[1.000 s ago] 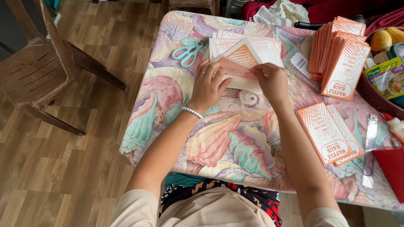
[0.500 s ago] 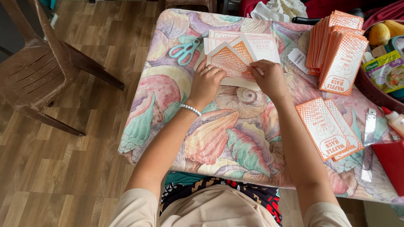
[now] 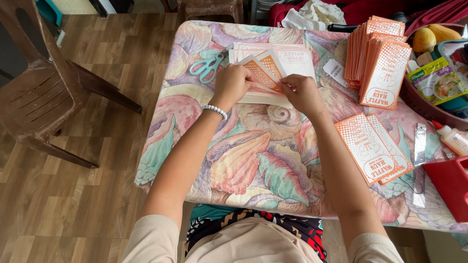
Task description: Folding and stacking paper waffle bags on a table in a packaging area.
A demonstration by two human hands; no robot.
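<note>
A wood-plank floor runs under a table (image 3: 232, 163) draped in a cloth printed with large shells and leaves in pink, green and orange. At its far middle lies a stack of flat orange-and-white paper sheets (image 3: 295, 58), and both hands work on the topmost piece there. The left hand (image 3: 232, 84), with a white bead bracelet (image 3: 215, 111) at the wrist, has its fingers curled down onto the partly folded sheet (image 3: 265, 72), pinching its left edge; the right hand (image 3: 305, 92) presses and pinches the same sheet from the right, fingers bent close together, so the orange flap stands up between the two hands. Just left of the stack lie mint-handled scissors (image 3: 208, 66). To the right, a row of finished orange pouches (image 3: 379, 61) stands upright, leaning against a dark basket (image 3: 430, 106) that holds mangoes (image 3: 432, 37) and packets. Nearer the person, two flat orange pouches (image 3: 372, 148) lie overlapping on the cloth. A red tape dispenser (image 3: 455, 186) sits at the right edge, with a small glue bottle (image 3: 457, 141) just beyond it. A brown plastic chair (image 3: 33, 86) stands on the floor to the left, well apart from the table.
</note>
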